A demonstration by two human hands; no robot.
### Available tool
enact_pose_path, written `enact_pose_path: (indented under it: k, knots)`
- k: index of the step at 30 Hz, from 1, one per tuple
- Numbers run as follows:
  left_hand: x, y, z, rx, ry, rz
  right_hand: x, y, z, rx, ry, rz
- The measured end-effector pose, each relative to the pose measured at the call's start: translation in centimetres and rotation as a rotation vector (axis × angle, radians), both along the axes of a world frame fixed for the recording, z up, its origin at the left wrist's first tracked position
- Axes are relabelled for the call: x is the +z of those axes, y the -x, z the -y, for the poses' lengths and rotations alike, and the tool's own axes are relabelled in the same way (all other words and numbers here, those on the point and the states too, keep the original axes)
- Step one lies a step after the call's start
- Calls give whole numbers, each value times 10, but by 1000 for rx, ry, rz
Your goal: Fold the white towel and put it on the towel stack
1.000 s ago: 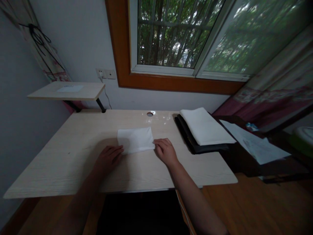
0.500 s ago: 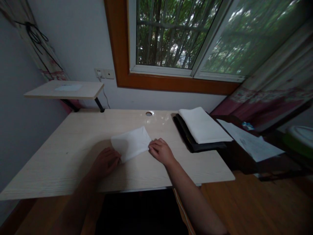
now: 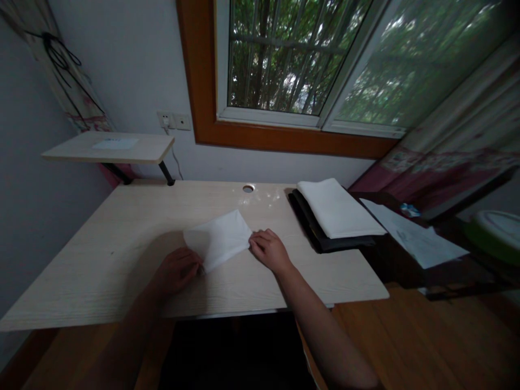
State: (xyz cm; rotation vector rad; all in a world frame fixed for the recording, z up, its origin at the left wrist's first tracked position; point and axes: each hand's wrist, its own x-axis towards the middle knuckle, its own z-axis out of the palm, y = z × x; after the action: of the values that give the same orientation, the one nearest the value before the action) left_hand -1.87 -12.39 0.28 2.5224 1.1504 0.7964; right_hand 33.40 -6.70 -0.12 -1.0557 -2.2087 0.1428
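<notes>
A: What carries the arrangement, and what has shifted on it?

B: A pale table [image 3: 101,271], front edge nearest the person. Near its middle lies a white sheet [image 3: 223,235], well apart from a white folded piece [image 3: 339,211] resting on a black item [image 3: 306,225] by the right edge. One second ago the sheet's long sides ran almost parallel to the front edge; now they slant, the left end turned toward that edge. Compared with half a second ago, scarcely any difference.

A: Significance for the work in hand?

B: By judgement, the sheet is controlled from both ends, its new angle held for the moment.

A: The hands?

B: Left hand [image 3: 174,271]: fingertips drawn together, apparently pinching the near left corner; shadow obscures the exact contact. Right hand [image 3: 270,250]: thumb and forefinger pinching the near right corner, other fingers curled alongside.

A: Appearance of the sheet?

B: Flat, four-sided, longer than deep; left part greyed by shadow, right part brighter. Finest detail: faint creases converging on the right-hand pinch. Cloth or paper cannot be told.
</notes>
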Motion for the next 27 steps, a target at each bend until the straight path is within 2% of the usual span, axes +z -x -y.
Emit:
enact_pose_path:
  k: [9,14,19,23,27]
  knots:
    - [6,-2,1,-16,27,33,-1,-2,-2,-11,20,13]
    - [3,1,1,-3,-31,32,-1,-1,-3,6,19,-2]
    - [-6,2,-7,186,-195,49,0,0,-3,6,37,-17]
    - [-14,2,-17,364,-182,-7,1,0,-2,10,55,-24]
    - [-23,3,-25,417,-175,-64,1,0,-2,-2,56,-32]
